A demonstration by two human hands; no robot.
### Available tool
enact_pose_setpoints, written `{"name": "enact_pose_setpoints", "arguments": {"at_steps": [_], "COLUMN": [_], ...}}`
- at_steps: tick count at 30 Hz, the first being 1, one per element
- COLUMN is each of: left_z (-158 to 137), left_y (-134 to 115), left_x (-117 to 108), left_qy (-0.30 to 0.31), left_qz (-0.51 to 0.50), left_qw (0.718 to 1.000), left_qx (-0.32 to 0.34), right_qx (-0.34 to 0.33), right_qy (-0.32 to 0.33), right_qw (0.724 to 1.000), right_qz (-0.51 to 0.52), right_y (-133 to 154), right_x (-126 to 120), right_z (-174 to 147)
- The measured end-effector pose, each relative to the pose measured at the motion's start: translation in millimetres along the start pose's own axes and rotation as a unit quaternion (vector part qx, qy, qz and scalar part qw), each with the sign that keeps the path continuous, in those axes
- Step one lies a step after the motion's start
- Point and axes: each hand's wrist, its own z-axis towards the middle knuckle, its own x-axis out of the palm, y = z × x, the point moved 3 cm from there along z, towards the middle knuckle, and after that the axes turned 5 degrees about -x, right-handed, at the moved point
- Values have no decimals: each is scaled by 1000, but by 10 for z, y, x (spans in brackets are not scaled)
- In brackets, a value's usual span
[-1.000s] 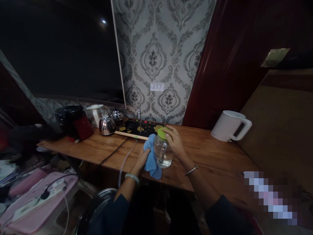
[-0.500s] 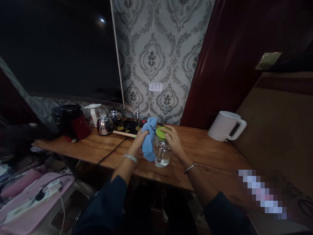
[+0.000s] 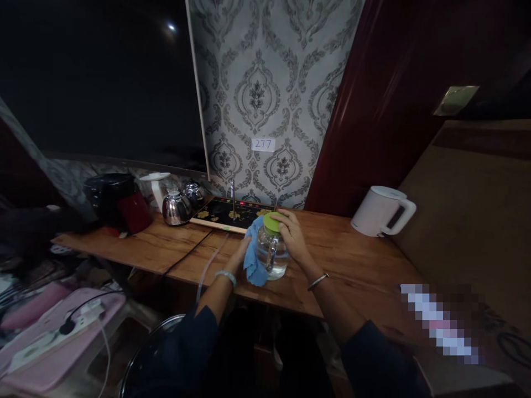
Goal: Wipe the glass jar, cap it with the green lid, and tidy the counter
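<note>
A clear glass pitcher (image 3: pixel 279 265) with a green lid (image 3: pixel 272 221) stands near the front edge of the wooden table. My right hand (image 3: pixel 292 234) rests on top of the lid, its fingers curled over the rim. On the pitcher's left side my left hand (image 3: pixel 241 253) presses a blue cloth (image 3: pixel 254 266) against the glass, with its fingers mostly behind the cloth. The pitcher's handle (image 3: pixel 271 254) faces me. Behind it lies a black tea stove panel (image 3: pixel 219 214) with gold flowers and a thin metal spout (image 3: pixel 233 200).
Two shiny metal teapots (image 3: pixel 177 209) stand left of the panel, near a black and red appliance (image 3: pixel 135 207). A white electric kettle (image 3: pixel 375 213) is at the right. A clear hose (image 3: pixel 207 265) and a black cord (image 3: pixel 188 254) cross the table's front edge (image 3: pixel 145 263). A power strip (image 3: pixel 53 340) lies on a pink stool.
My left hand has lowered the blue cloth and brought it round the pitcher's left side. More of the black panel shows. My right hand stays on the lid.
</note>
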Motion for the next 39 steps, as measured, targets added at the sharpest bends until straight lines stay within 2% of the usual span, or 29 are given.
{"name": "enact_pose_setpoints", "arguments": {"at_steps": [3, 6, 9, 11, 14, 17, 20, 22, 25, 28, 30, 32, 34, 39], "left_z": [-173, -389, -674, -883, -1152, -1290, -1286, -1286, -1352, -1460, -1530, -1593, -1651, -1685], "left_y": [62, 101, 89, -5, -302, -577, -576, -472, -295, -201, -251, -424, -708, -1533], "left_x": [-15, 17, 91, 155, 312, 547, 737, 762, 657, 433, 230, -2, -232, -735], "left_qy": [-83, -176, -219, -235, -220, -156, -69, -61, -70, -39, -36, -79, -154, -327], "left_qz": [45, 126, 175, 207, 282, 405, 516, 546, 541, 523, 493, 467, 473, 552], "left_qw": [994, 971, 950, 938, 904, 834, 785, 773, 783, 811, 838, 851, 830, 690], "left_qx": [53, 106, 134, 150, 234, 341, 337, 317, 298, 260, 233, 226, 252, 333], "right_qx": [1, -2, -4, -2, 0, 15, 25, 16, 3, 4, 4, 0, -1, -8], "right_qy": [-8, -10, -9, -11, -10, -13, -15, -11, 1, 3, -1, -2, -4, -7], "right_qw": [1000, 1000, 1000, 1000, 1000, 1000, 999, 1000, 1000, 1000, 1000, 1000, 1000, 1000], "right_qz": [4, 3, 1, 1, 5, 15, 18, 14, 7, -2, -7, -10, -11, -12], "right_y": [10, 16, 13, 5, -20, -68, -91, -71, -18, 19, 30, 33, 24, -49], "right_x": [5, 6, 1, -1, 6, 16, 16, 10, -5, -18, -22, -21, -23, -22], "right_z": [0, -1, -6, -12, -12, -1, 7, 6, -4, -10, -10, -13, -22, -62]}}
